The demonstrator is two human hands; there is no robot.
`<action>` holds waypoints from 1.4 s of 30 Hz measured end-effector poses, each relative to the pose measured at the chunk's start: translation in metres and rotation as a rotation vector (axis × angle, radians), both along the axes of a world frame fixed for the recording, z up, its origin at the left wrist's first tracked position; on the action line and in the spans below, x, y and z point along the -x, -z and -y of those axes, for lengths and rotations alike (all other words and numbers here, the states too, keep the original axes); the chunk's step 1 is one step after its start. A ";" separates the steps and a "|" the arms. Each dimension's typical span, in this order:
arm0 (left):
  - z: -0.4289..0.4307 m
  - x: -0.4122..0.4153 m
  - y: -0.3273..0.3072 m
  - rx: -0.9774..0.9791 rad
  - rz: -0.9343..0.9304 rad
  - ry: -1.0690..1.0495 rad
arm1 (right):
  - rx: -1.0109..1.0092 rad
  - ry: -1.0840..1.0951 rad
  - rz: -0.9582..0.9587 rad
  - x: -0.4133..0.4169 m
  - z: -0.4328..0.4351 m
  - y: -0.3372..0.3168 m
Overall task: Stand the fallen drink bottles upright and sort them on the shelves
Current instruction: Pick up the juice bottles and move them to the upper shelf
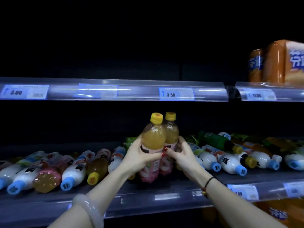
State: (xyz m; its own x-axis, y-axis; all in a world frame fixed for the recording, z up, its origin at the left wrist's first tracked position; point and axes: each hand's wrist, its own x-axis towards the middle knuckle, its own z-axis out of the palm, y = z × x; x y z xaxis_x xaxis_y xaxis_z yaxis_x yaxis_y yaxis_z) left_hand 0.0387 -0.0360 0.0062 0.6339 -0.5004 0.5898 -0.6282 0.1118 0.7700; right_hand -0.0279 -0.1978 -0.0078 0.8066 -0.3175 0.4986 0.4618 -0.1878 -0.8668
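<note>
Two yellow-capped juice bottles with pink labels stand upright side by side on the middle shelf (164,193). My left hand (139,155) wraps around the front juice bottle (153,139). My right hand (182,153) grips the rear juice bottle (171,132) just behind it. To the left lie several fallen bottles: white ones with blue caps (74,175) and an amber one with a yellow cap (97,170). More fallen white bottles (230,163) and a green bottle (215,140) lie to the right.
The upper shelf rail (115,91) carries price tags reading 3.00 and 3.50; the space above it is dark. Large orange soda bottles (278,63) stand at the upper right. Another orange bottle (283,211) shows on the shelf below at lower right.
</note>
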 end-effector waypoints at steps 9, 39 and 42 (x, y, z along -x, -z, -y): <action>-0.067 0.045 -0.027 0.122 0.052 0.093 | 0.058 0.118 0.108 0.062 -0.072 -0.013; -0.222 -0.045 -0.286 0.420 -0.088 0.031 | 0.019 -0.162 0.252 -0.053 -0.237 -0.297; -0.213 -0.067 -0.295 0.427 -0.075 0.019 | 0.028 -0.144 0.252 -0.076 -0.225 -0.308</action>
